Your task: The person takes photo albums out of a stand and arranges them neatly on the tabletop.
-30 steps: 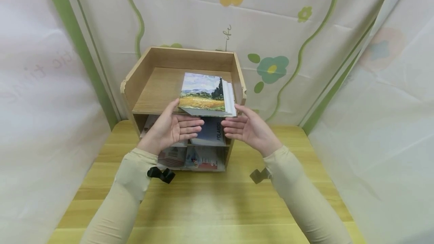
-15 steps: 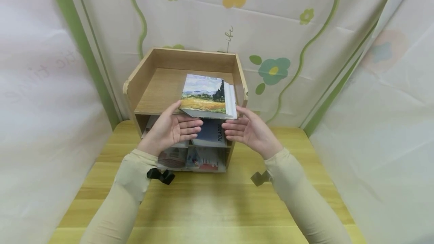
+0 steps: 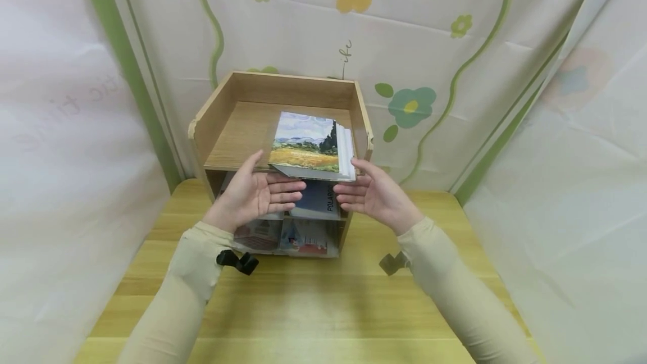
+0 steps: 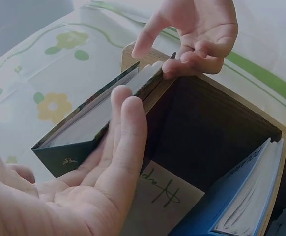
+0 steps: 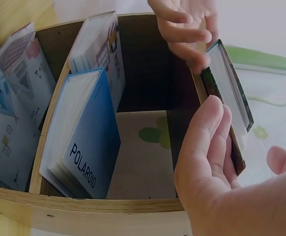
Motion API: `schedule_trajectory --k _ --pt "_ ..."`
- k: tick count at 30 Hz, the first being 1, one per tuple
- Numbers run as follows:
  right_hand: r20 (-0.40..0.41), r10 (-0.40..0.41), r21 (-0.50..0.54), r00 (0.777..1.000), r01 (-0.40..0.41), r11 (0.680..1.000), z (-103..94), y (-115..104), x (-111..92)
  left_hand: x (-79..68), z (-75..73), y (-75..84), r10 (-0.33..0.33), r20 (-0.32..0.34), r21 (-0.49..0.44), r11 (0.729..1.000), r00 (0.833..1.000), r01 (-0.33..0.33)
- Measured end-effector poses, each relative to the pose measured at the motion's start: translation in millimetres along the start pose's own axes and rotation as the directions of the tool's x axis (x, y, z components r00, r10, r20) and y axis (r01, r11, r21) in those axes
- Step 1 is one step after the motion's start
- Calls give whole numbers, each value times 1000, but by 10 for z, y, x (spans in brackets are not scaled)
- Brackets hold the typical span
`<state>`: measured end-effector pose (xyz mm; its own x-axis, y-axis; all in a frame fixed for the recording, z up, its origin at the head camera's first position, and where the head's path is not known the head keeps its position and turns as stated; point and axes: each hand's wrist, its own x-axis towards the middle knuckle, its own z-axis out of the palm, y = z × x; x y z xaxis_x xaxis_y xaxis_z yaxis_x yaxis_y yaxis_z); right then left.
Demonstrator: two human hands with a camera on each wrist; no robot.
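Observation:
A photo album (image 3: 305,139) with a painted landscape cover lies on the top shelf of a wooden rack (image 3: 242,128). Its front edge juts slightly past the shelf. Its dark green spine (image 4: 67,160) shows in the left wrist view. My left hand (image 3: 250,195) is at the album's front left corner, fingers straight below the edge and thumb raised apart from the cover. By the front right corner is my right hand (image 3: 381,195), fingers extended below and thumb near the pages. Neither hand grips the album; whether the fingertips touch its underside I cannot tell.
Lower compartments of the rack hold several books, among them a blue POLAROID album (image 5: 86,132) and a white-paged book (image 5: 99,49). The rack stands on a yellow wooden table (image 3: 313,302). A flower-printed curtain (image 3: 303,32) hangs close behind, with more cloth on both sides.
My left thumb has come away from the album's corner. The right hand and the album keep their places, while the head view has shifted slightly.

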<state>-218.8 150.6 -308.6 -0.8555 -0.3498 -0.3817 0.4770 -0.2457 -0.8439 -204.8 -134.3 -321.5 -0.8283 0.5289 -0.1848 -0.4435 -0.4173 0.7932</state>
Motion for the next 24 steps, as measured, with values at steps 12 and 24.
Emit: schedule_trajectory --k 12,24 --pt "-41 3 -161 999 -9 987 74 -101 -24 42 -12 70 -58 28 -21 998 998 58" --pt "-75 -11 -280 997 -11 960 103 -161 -36 65 -28 54 -53 3 -54 997 999 53"
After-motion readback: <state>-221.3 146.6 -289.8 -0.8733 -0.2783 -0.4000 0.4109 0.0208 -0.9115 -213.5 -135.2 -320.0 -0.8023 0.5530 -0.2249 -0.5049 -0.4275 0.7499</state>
